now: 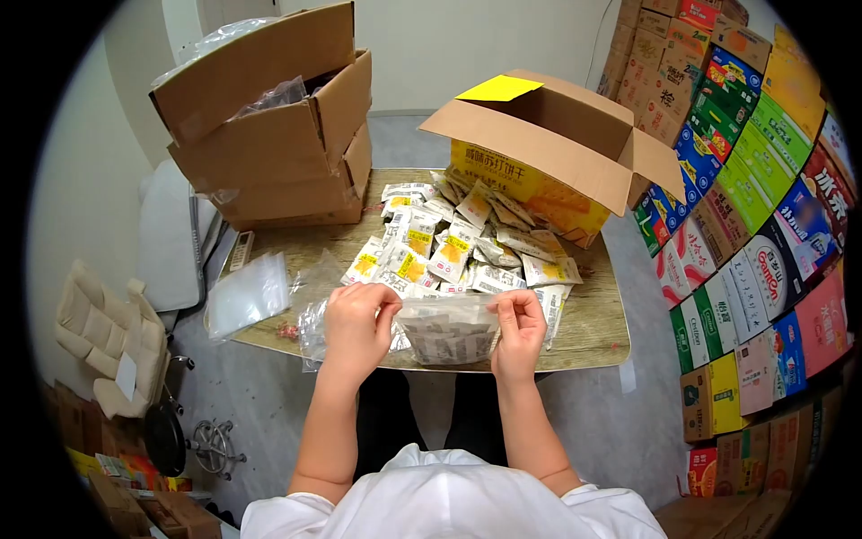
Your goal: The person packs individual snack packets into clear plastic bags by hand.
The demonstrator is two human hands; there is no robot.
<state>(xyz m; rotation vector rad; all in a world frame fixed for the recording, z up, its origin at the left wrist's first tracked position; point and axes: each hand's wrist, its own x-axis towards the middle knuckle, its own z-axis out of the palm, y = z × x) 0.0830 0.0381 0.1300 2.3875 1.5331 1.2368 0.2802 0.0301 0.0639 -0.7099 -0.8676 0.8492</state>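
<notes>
A clear plastic bag [447, 334] with small packets inside hangs upright at the table's front edge. My left hand [361, 325] pinches its top left corner. At the top right corner my right hand [519, 329] pinches it in the same way. Just beyond the bag lies a heap of small white and yellow snack packets [454, 250]. Left of my left hand, crumpled clear plastic [312, 329] rests on the wooden table [594, 310]. Farther left is a stack of flat clear bags [251, 295].
An open yellow and brown carton [530, 184] stands at the back right. Stacked open cartons [269, 135] holding clear plastic stand at the back left. Colourful boxes [759, 216] line the right wall. A beige chair [112, 337] stands on the left.
</notes>
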